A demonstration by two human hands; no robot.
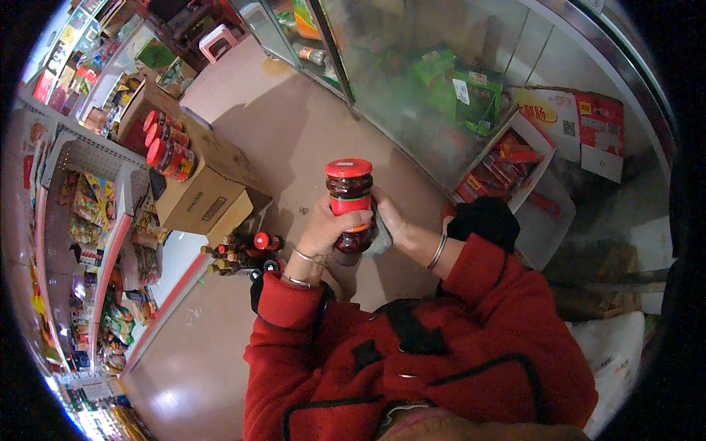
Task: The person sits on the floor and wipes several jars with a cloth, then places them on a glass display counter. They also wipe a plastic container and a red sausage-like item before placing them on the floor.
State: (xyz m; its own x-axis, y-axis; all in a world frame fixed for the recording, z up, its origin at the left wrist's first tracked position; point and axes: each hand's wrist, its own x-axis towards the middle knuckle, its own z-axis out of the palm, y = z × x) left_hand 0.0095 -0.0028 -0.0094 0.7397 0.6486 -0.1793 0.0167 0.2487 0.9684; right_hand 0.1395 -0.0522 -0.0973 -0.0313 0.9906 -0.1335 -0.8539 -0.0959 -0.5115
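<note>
My left hand grips a glass jar with a red screw lid and a red label, dark contents inside. The jar is upright in front of my chest, its lid facing up towards me. My right hand is at the jar's right side, with a pale greyish cloth under its fingers, against the jar. Part of the right fingers is hidden behind the jar. Bracelets circle both wrists below the red jacket sleeves.
Three red-lidded jars stand on a cardboard box at left. Several bottles stand on the floor beside it. Stocked shelves line the left. A glass-fronted cabinet and an open carton of red packets are at right.
</note>
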